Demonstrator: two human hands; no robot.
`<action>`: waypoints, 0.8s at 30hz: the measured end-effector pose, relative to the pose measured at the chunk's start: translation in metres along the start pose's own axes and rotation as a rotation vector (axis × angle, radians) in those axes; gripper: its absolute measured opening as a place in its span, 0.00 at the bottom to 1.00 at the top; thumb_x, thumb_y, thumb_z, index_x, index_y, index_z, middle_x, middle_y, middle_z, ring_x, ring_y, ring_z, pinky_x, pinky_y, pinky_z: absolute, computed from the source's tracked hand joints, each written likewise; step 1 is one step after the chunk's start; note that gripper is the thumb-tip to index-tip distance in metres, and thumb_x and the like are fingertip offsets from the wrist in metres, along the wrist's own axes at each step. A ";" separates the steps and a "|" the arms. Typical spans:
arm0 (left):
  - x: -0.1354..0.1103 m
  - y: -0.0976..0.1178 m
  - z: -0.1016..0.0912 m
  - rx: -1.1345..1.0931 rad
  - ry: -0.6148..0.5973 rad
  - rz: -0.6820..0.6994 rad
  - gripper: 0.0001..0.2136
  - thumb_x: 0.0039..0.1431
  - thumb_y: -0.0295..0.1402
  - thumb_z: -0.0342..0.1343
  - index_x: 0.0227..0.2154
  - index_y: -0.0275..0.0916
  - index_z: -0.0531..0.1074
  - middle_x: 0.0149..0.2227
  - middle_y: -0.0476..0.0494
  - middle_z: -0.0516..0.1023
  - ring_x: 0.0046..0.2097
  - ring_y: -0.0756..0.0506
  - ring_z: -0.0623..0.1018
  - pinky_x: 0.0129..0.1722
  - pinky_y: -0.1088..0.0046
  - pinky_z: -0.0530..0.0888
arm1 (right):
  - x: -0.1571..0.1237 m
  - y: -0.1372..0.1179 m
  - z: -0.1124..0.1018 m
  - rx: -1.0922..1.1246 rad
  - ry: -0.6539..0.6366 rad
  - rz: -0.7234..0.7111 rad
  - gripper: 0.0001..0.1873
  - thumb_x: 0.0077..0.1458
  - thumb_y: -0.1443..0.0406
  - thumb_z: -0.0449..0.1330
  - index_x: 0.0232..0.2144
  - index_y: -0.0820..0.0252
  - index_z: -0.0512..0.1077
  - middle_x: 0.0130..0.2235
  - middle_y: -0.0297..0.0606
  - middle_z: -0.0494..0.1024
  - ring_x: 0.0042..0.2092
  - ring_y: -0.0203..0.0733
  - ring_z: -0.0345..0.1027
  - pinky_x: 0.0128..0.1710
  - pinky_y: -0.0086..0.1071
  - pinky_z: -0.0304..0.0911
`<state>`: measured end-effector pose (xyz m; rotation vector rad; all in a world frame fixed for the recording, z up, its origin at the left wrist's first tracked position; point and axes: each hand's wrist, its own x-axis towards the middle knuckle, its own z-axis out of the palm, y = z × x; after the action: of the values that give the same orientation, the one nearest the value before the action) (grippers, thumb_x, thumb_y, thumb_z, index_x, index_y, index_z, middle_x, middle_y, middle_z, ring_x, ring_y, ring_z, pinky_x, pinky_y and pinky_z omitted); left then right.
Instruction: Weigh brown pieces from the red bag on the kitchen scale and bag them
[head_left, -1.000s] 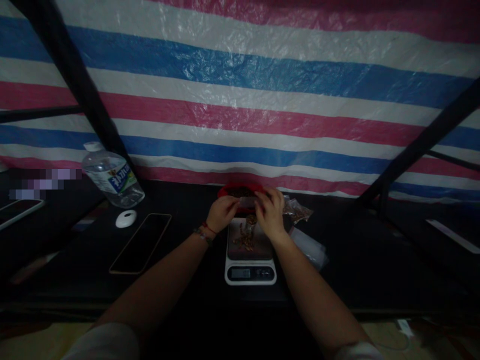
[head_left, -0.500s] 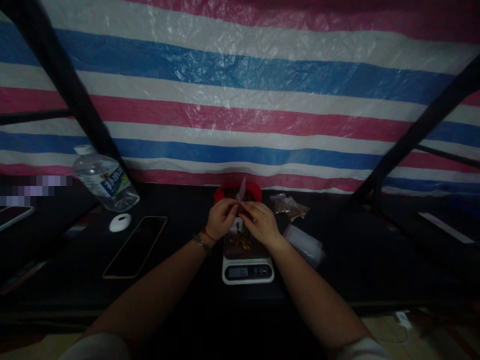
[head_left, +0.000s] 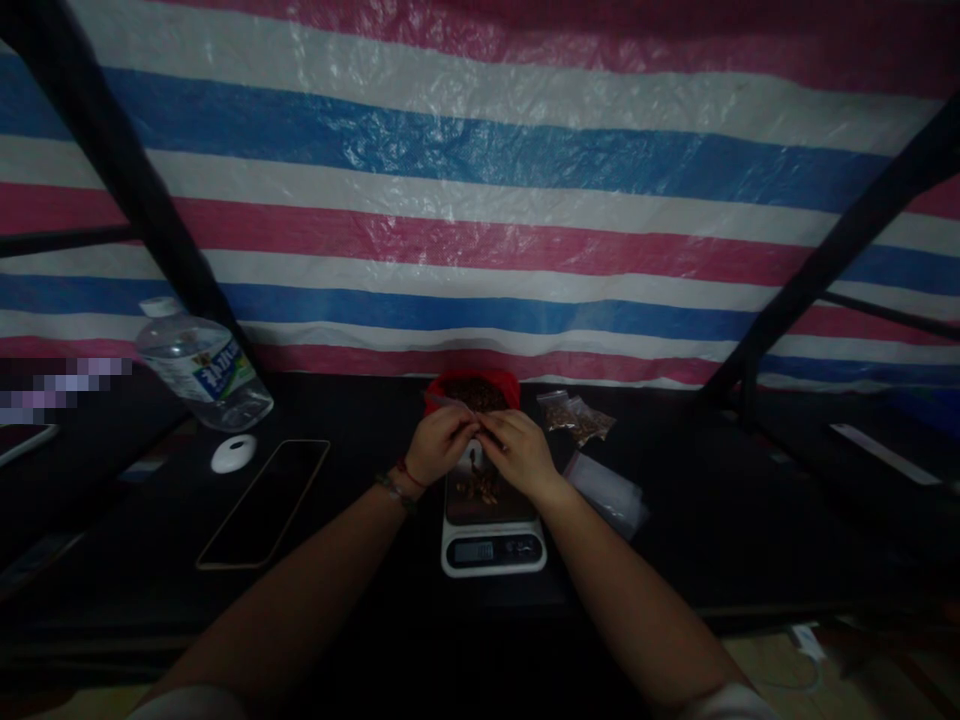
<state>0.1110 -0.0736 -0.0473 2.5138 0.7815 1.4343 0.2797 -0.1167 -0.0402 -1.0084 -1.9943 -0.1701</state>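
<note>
Both hands meet above a digital kitchen scale [head_left: 492, 552]. My left hand [head_left: 439, 442] and my right hand [head_left: 521, 448] are closed, fingertips pinching a small clear plastic bag [head_left: 448, 402] between them; the fingers hide most of it. Small brown dried pieces [head_left: 481, 490] lie loose on the scale's plate. Just behind the hands sits a red bag [head_left: 510, 385], open at the top and full of dark brown bits. To the right are two filled zip bags [head_left: 577, 416] and, nearer, a stack of flat clear bags [head_left: 606, 494].
On the left of the black table stand a large water bottle [head_left: 206, 365], a white rounded case [head_left: 234, 454] and a phone [head_left: 264, 503]. A pale flat strip [head_left: 885, 453] lies far right. Slanted dark posts [head_left: 795, 280] flank a striped plastic sheet [head_left: 480, 240] behind.
The small clear bag stood upright above the fingers and now leans over to the left, lower. Both hands stay pinched together over the scale. The view has shifted slightly.
</note>
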 end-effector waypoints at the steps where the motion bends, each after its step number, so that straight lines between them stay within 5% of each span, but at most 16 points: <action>1: 0.000 0.000 0.000 0.001 -0.003 0.008 0.09 0.63 0.35 0.47 0.31 0.39 0.70 0.33 0.43 0.76 0.37 0.47 0.76 0.37 0.69 0.73 | 0.000 0.000 -0.001 -0.001 0.000 -0.004 0.12 0.59 0.65 0.56 0.45 0.58 0.73 0.41 0.41 0.79 0.42 0.42 0.71 0.45 0.37 0.68; 16: 0.002 -0.002 -0.001 0.065 0.079 0.263 0.05 0.61 0.30 0.51 0.33 0.37 0.72 0.30 0.44 0.77 0.33 0.48 0.77 0.34 0.73 0.74 | 0.000 0.002 -0.003 0.028 0.012 -0.041 0.13 0.58 0.68 0.55 0.45 0.57 0.73 0.39 0.40 0.79 0.40 0.41 0.72 0.43 0.37 0.68; 24: 0.001 0.000 -0.001 0.097 0.039 0.206 0.08 0.61 0.30 0.48 0.30 0.37 0.71 0.29 0.43 0.77 0.33 0.48 0.76 0.33 0.73 0.73 | 0.001 -0.002 -0.007 0.046 0.052 -0.001 0.09 0.58 0.68 0.54 0.36 0.59 0.75 0.35 0.40 0.79 0.37 0.40 0.72 0.40 0.35 0.68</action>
<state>0.1106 -0.0736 -0.0456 2.7163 0.6269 1.5471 0.2821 -0.1209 -0.0341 -0.9643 -1.9429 -0.1498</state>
